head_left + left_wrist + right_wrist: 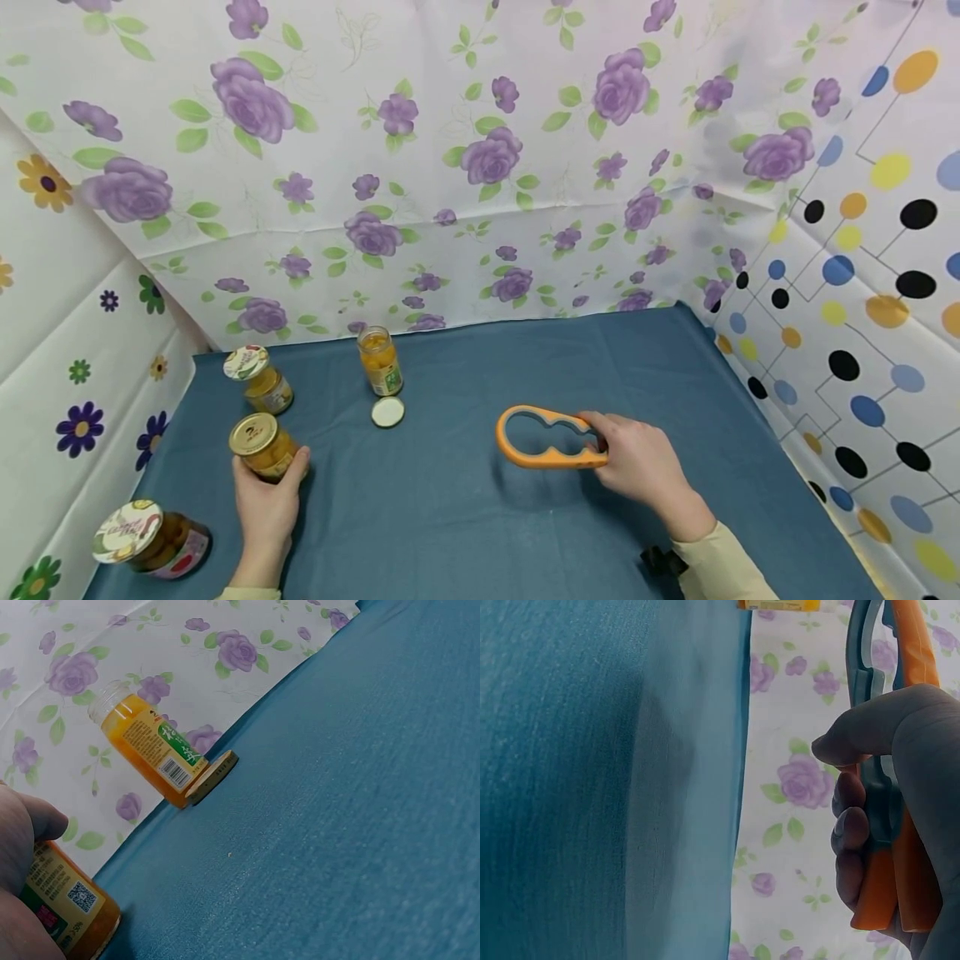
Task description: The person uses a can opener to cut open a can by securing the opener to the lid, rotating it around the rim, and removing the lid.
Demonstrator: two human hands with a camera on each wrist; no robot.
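Note:
My left hand [268, 512] grips a glass jar [262, 450] with a gold lid and yellow contents at the left of the table. In the left wrist view the thumb curls over this jar's label [67, 896]. My right hand [641, 462] holds an orange jar opener [525, 461] by its handles, raised over the table at centre right. Its scalloped inner edges face each other, with nothing between them. In the right wrist view the fingers [850, 829] wrap round the opener's handles [875, 889].
An uncovered jar [380, 362] of orange-yellow food stands at the back, its lid [387, 412] lying in front. A smaller jar [268, 390] with a patterned lid is behind my left hand. A larger dark jar [176, 546] stands front left. Patterned cloth walls [450, 208] enclose the blue tabletop [420, 517].

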